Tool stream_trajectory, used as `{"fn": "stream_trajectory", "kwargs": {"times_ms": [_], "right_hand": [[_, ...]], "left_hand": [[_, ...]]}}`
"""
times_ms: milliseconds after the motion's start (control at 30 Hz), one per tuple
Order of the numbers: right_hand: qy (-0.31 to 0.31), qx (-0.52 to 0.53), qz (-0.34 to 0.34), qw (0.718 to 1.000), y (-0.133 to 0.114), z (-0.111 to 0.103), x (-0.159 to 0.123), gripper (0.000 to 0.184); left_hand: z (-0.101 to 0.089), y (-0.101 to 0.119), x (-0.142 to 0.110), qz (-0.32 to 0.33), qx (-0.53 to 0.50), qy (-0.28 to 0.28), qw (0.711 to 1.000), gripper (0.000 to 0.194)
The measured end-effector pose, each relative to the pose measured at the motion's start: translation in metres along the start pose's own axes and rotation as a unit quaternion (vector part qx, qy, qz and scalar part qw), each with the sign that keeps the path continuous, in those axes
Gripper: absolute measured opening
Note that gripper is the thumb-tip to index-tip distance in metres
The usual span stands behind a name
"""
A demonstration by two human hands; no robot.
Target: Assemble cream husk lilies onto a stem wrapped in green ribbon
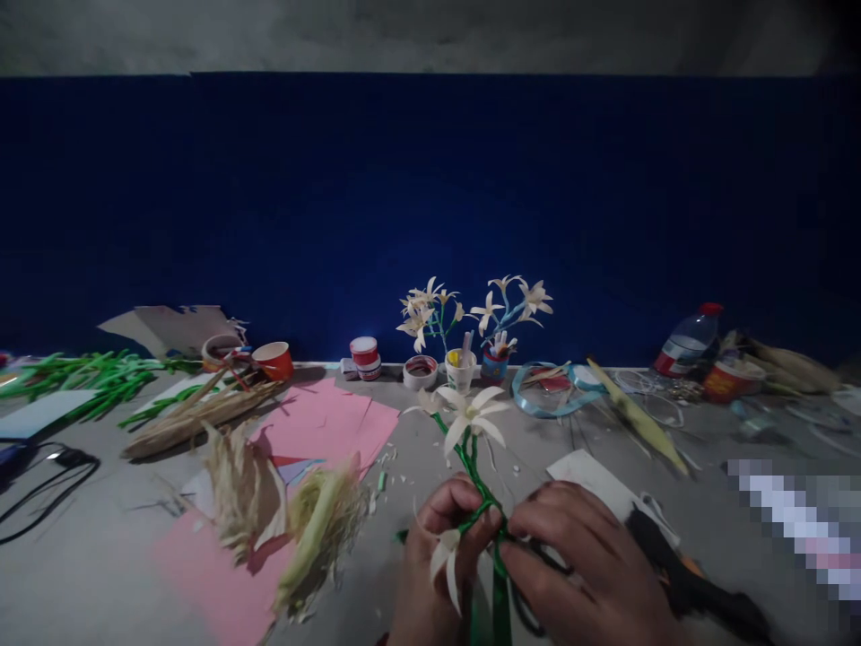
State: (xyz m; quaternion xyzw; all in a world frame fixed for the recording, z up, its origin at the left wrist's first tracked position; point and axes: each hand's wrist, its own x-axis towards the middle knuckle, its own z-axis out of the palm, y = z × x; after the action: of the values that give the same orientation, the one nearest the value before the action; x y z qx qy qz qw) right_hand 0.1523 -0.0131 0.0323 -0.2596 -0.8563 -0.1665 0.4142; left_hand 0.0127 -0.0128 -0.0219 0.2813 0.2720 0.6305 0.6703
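A handmade flower stem (476, 480), wrapped in green, stands between my hands with white flowers (472, 419) at its top. My left hand (440, 547) pinches the stem where a lower branch splits off. A small white flower (447, 561) on that branch droops over the fingers. My right hand (585, 556) is closed at the right side of the stem, its fingertips on the green ribbon (501, 601) that hangs below. The lower end of the stem is partly hidden by my hands.
Pink paper (329, 417), dried husks (239, 489) and a pale green husk (309, 538) lie left. White flowers in cups (461, 368) stand behind. A black-handled tool (692, 574), apparently a glue gun, lies right. A bottle (690, 341) and pale husk strip (636, 413) lie farther back.
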Motion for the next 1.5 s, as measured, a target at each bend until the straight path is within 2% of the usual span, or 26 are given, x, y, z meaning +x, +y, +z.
{"fn": "stream_trajectory", "kwargs": {"times_ms": [100,300,433,600,733,800,867,967,1067,1167,1333,1367,1433,1500], "right_hand": [[-0.011,0.033,0.034,0.999,0.0,-0.004,-0.006,0.02],[-0.028,0.079,0.039,0.996,0.002,-0.005,-0.012,0.018],[-0.012,0.131,0.115,0.985,0.001,0.002,-0.015,0.013],[-0.012,0.185,0.23,0.955,0.002,0.013,-0.03,0.008],[-0.012,0.202,0.242,0.949,0.004,0.013,-0.036,0.011],[-0.033,0.205,0.244,0.947,0.005,0.01,-0.034,0.013],[-0.082,0.21,0.276,0.934,0.006,0.006,-0.029,0.013],[-0.145,0.254,0.338,0.895,0.006,0.003,-0.022,0.01],[-0.114,0.315,0.365,0.868,0.005,0.003,-0.018,0.012],[-0.075,0.344,0.34,0.872,0.006,0.004,-0.018,0.006],[-0.077,0.383,0.302,0.87,0.01,0.003,-0.021,0.006],[-0.086,0.363,0.301,0.878,0.01,0.003,-0.022,0.005],[-0.107,0.29,0.279,0.909,0.01,0.003,-0.022,0.018],[-0.108,0.207,0.228,0.945,0.008,0.003,-0.022,0.025]], "left_hand": [[-0.001,0.0,-0.001,0.004,0.001,0.006,1.0,0.024],[-0.001,-0.003,-0.002,0.002,-0.007,0.013,1.0,0.025],[0.004,0.001,-0.003,0.004,-0.006,0.005,1.0,0.025],[0.003,0.0,-0.003,0.005,-0.025,-0.013,1.0,0.026],[-0.001,-0.005,-0.002,0.007,-0.031,-0.019,0.999,0.024],[-0.002,-0.006,-0.002,0.025,-0.022,-0.024,0.999,0.023],[-0.002,-0.006,-0.001,0.041,-0.011,-0.028,0.999,0.023],[-0.002,-0.005,0.0,0.038,0.007,-0.039,0.999,0.025],[-0.005,-0.005,0.003,0.024,0.006,-0.059,0.998,0.026],[-0.008,-0.005,0.006,0.012,0.003,-0.072,0.997,0.028],[-0.01,-0.003,0.004,-0.016,0.029,-0.061,0.998,0.028],[-0.01,-0.003,0.003,-0.022,0.03,-0.052,0.998,0.027],[-0.009,-0.003,0.001,-0.031,0.018,-0.04,0.999,0.026],[-0.006,-0.004,-0.002,-0.032,0.002,-0.034,0.999,0.025]]}}
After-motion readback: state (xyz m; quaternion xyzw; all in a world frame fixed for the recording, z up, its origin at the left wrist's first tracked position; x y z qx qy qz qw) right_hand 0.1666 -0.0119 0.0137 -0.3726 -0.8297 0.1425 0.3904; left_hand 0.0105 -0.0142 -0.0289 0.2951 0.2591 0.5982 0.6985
